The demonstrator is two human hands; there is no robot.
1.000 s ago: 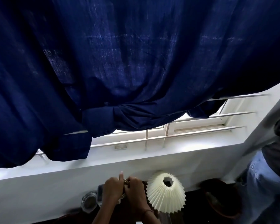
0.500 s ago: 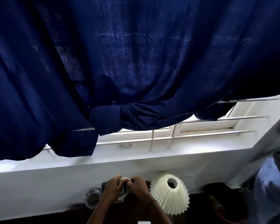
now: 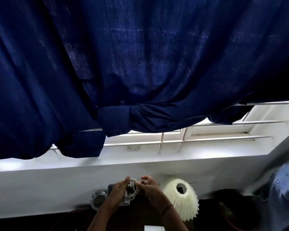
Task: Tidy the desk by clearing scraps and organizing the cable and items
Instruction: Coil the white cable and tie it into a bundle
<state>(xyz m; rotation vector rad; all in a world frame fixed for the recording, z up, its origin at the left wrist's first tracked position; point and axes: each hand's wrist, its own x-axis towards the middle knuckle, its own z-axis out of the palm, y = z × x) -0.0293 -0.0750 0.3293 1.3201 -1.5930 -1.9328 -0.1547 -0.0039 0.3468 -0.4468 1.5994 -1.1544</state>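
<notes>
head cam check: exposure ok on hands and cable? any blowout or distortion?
Head view: backlit; the window sill blows out white under the dark blue curtain, and the desk is near black. The left hand and right hand and the white cable they hold are dim but readable. Wide-angle bends the sill; the right edge looks smeared.

white cable point(image 3: 134, 189) — looped coil | held between both hands, above desk

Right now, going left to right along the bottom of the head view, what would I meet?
Glass jar, left hand, white cable, right hand, pleated lampshade, dark round bowl, blue denim cloth.
</notes>
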